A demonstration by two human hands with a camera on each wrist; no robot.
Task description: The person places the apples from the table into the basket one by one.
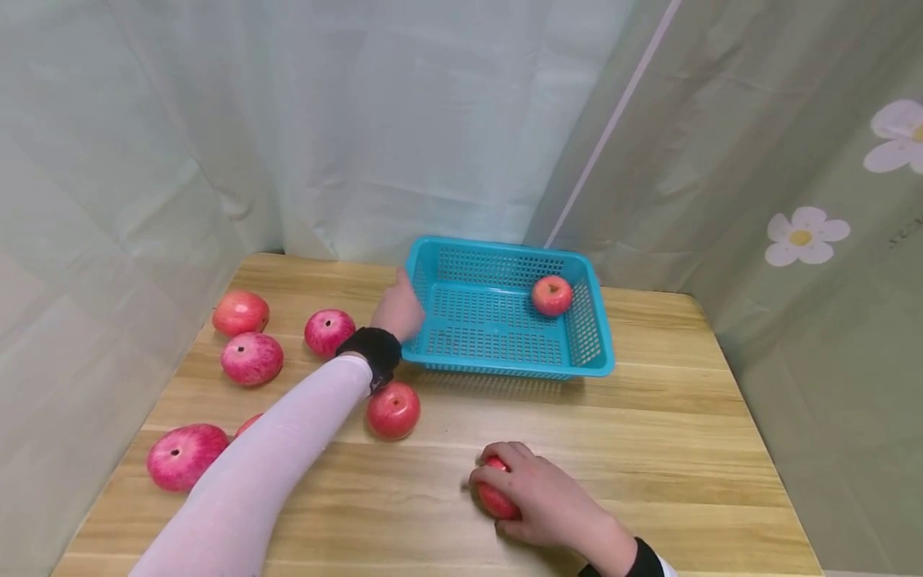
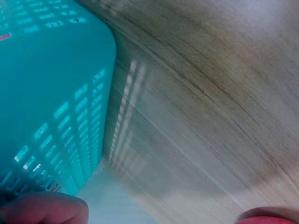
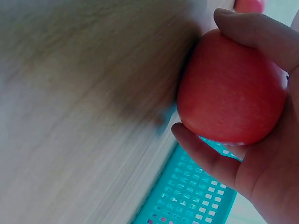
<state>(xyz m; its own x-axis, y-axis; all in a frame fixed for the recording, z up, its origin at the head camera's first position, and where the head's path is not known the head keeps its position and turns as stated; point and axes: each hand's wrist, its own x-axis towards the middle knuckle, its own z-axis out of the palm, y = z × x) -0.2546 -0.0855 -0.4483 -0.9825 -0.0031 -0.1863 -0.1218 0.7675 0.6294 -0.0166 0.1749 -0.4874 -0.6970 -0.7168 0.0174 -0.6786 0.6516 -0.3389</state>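
My left hand [image 1: 400, 308] is at the left side of a blue-green plastic basket [image 1: 497, 372] and grips its rim; in the left wrist view a finger [image 2: 46, 208] shows beside the perforated outer wall, while the other fingers are hidden. Inside the basket, toward the right, sits a red apple [image 1: 552, 296]. Near the front of the table my right hand [image 1: 544, 497] holds another red apple [image 3: 233, 88], its fingers and thumb curled around the fruit. Just below the left wrist lies one more apple [image 1: 393, 410].
Several apples lie on the left of the wooden table [image 1: 678, 433], including a dark pink one [image 1: 329, 332] beside the left hand and another [image 1: 187, 457] near the left edge. One apple [image 1: 247, 425] is partly hidden by the left forearm. A pale curtain [image 1: 404, 120] surrounds the table's back and sides.
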